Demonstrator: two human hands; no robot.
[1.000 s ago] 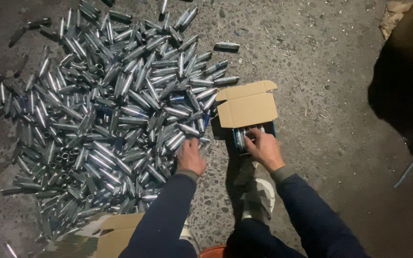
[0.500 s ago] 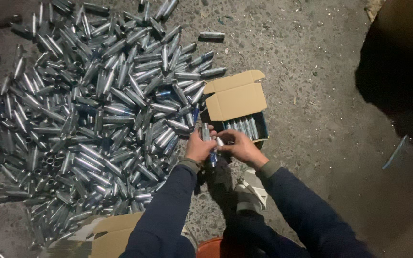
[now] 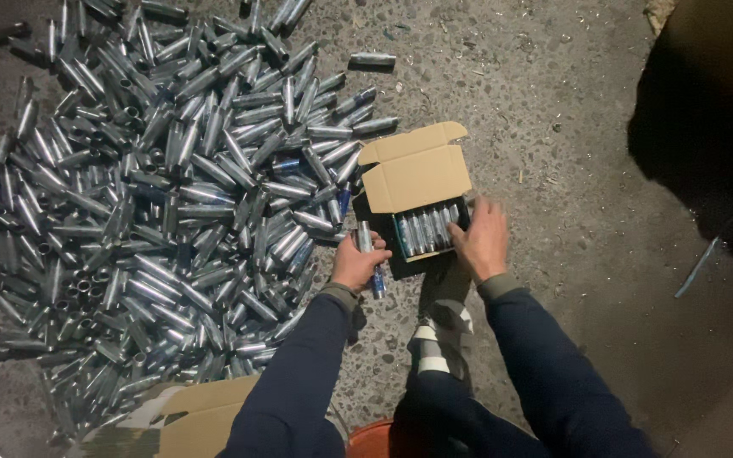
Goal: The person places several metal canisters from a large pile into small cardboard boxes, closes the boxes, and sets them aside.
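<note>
A big heap of shiny metal tubes (image 3: 154,203) covers the concrete floor on the left. A small cardboard box (image 3: 417,174) with its lid flap open lies right of the heap, and a row of tubes (image 3: 424,231) lies inside it. My left hand (image 3: 356,263) grips a couple of metal tubes (image 3: 366,239) just left of the box. My right hand (image 3: 481,237) rests on the box's right edge, fingers over the tubes inside.
Another cardboard box (image 3: 188,416) lies at the bottom left. An orange rim (image 3: 371,441) shows by my knees. My shoe (image 3: 443,314) is below the small box. A dark bulky shape (image 3: 706,127) fills the upper right. A lone tube (image 3: 372,60) lies beyond the heap.
My left hand went from the heap to the box with tubes in it. My right hand moved from the middle to the box's right edge. More tubes now lie in the box.
</note>
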